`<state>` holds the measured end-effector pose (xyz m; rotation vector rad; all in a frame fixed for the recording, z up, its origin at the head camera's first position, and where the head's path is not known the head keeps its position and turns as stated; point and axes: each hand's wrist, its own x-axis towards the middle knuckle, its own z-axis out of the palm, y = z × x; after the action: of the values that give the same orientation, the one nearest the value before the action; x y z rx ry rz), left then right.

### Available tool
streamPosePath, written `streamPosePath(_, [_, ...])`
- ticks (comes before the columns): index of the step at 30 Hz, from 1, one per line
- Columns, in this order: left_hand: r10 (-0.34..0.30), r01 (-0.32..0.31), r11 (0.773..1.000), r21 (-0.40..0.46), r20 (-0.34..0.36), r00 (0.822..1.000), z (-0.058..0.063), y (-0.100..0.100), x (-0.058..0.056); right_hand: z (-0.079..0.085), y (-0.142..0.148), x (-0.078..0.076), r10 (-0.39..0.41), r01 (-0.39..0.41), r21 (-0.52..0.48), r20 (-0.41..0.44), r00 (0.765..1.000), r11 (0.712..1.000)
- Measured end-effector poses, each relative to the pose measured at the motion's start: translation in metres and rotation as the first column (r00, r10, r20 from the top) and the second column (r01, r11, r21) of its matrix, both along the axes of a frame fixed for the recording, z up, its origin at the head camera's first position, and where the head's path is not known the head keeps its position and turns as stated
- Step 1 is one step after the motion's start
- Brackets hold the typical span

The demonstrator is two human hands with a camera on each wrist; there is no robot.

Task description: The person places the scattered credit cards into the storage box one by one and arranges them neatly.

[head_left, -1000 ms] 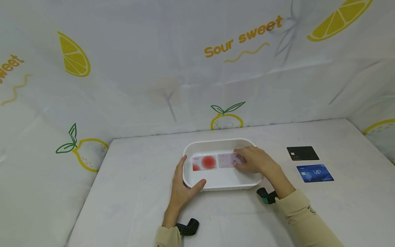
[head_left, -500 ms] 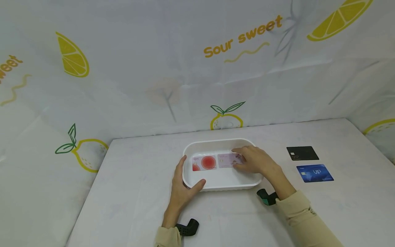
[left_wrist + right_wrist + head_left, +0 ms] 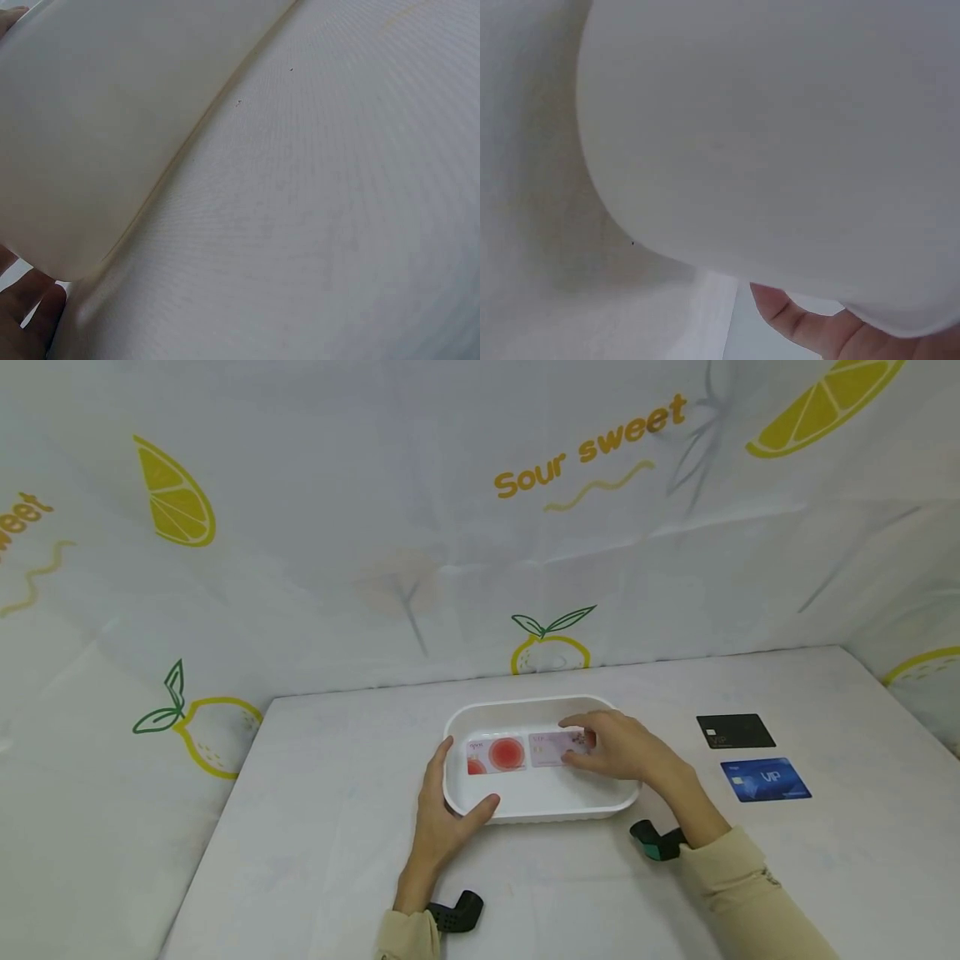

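A white plastic tray (image 3: 555,817) stands on the table, and my left hand (image 3: 438,822) grips its left end, thumb over the front rim. The left wrist view shows curled fingers (image 3: 30,307) at a corner of the tray (image 3: 127,112). Inside lie two cards side by side: a white one with red circles (image 3: 497,756) and a pale pink one (image 3: 551,749). My right hand (image 3: 618,747) hovers over the pink card's right end, thumb and forefinger spread apart. In the right wrist view the tray wall (image 3: 765,150) hides most of this hand (image 3: 802,326).
Right of the tray, a black VIP card (image 3: 738,732) lies behind a blue VIP card (image 3: 765,780). The table's white cover (image 3: 315,827) runs back to a lemon-print cloth wall (image 3: 315,568).
My right thumb and forefinger have spread a little and shifted slightly left over the pink card, while the right wrist has moved slightly right. The left hand, tray and cards stay in place.
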<state>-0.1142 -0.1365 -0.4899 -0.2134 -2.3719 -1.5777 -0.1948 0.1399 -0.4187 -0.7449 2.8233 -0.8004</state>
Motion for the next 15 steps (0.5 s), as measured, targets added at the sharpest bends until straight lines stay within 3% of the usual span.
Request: streamPosePath(15, [-0.003,0.003,1.000,-0.002,0.011,1.000,0.000,0.000,-0.001,-0.005,0.016,0.001,0.021,-0.023,-0.159,-0.018,1.000,0.987])
